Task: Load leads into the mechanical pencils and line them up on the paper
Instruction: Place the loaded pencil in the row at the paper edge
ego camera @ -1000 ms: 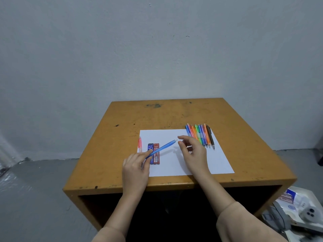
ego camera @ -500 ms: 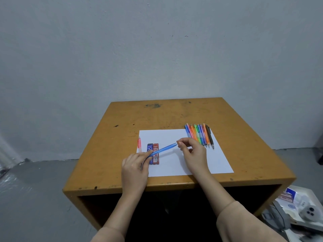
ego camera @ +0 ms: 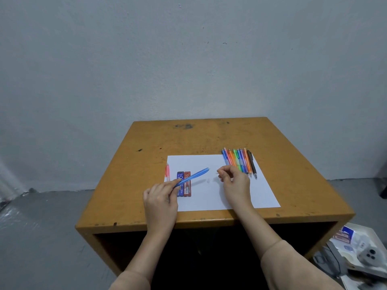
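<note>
On white paper (ego camera: 261,195), two lead cases (ego camera: 187,190), left hand (ego camera: 160,203) gripping one blue pencil (ego camera: 194,176), right hand (ego camera: 235,186) pinching tiny white piece (ego camera: 217,173).

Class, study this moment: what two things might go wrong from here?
1. The small white piece the right hand pinches could slip and roll off the table.
2. The blue pencil in the left hand hangs over the lead cases; lowering it carelessly might scatter them.
</note>
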The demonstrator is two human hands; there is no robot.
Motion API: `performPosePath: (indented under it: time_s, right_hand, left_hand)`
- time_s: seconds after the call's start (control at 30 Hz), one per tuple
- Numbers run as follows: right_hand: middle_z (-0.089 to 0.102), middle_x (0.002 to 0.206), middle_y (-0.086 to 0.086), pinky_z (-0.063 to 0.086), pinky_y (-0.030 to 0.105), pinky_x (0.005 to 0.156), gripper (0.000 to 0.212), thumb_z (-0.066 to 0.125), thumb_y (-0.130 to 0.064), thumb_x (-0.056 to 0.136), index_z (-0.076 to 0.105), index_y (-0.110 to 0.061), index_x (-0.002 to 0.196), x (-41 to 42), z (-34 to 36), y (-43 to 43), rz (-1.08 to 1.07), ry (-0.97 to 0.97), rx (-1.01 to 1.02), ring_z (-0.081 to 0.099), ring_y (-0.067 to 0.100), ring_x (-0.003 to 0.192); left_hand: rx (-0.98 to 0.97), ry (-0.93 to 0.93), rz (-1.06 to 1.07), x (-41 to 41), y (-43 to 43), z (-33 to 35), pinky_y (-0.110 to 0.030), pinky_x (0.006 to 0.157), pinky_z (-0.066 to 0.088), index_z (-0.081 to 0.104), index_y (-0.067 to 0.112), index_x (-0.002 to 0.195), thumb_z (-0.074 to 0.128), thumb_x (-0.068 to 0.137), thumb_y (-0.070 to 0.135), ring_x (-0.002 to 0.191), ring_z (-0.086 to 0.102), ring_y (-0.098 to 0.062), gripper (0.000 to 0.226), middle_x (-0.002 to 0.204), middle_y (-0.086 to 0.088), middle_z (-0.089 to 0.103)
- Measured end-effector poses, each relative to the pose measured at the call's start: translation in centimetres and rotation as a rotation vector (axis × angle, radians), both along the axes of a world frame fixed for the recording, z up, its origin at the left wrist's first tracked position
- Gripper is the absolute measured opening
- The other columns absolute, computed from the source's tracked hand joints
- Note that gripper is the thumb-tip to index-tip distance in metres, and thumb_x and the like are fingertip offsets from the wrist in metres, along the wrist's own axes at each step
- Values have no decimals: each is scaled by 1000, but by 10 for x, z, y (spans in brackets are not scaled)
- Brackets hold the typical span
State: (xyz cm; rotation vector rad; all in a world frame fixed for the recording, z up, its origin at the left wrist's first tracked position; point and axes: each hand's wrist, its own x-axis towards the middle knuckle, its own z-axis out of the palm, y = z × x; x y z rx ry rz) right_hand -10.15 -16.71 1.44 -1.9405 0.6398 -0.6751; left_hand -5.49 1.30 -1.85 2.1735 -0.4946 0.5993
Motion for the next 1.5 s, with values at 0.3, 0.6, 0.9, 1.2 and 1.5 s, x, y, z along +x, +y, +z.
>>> performPosePath:
  time_s: [0.3, 0.6, 0.9, 1.2, 1.5]
  right_hand:
    - [61, 102, -2, 38, 18, 72, 18, 63, -24, 91, 73, -13, 101, 7, -5, -1, 96, 265, -255, 50, 7, 88]
    - [62, 101, -4, 40, 18, 73, 17, 66, -25, 89, 74, -15, 101, 10, -5, 0, 76, 293, -264, 50, 7, 86]
    - [63, 100, -9, 38, 7, 67, 17, 60, -16, 93, 70, -19, 106, 5, -1, -1, 46, 86, -31, 53, 2, 86]
    - [69, 93, -6, 57, 22, 73, 26, 64, -16, 90, 59, -31, 110, 3, 14, 24, 146, -254, 241, 66, 6, 86]
    - [69, 99, -1, 56, 22, 71, 29, 60, -8, 91, 56, -29, 112, 8, 11, 54, 170, -375, 435, 68, 11, 92]
  left_hand:
    - [-3, 10, 5, 0, -1, 0, -17, 80, 23, 73, 16, 104, 69, 84, 14, 91, 49, -1, 20, 97, 3, 72]
    - [-3, -24, -2, 0, -1, 0, -27, 80, 33, 73, 14, 102, 71, 82, 13, 88, 58, -11, 20, 94, 2, 72]
    - [-8, -7, -16, 0, 0, -1, -28, 80, 37, 72, 15, 105, 72, 83, 16, 87, 55, -7, 22, 96, 3, 72]
    - [-11, -81, -46, 0, 0, 0, -27, 73, 39, 72, 13, 104, 74, 80, 13, 80, 57, -8, 24, 90, 3, 71]
    - [-24, -93, -80, 0, 1, 1, -14, 73, 33, 72, 12, 105, 74, 79, 11, 80, 52, -4, 26, 87, 3, 70]
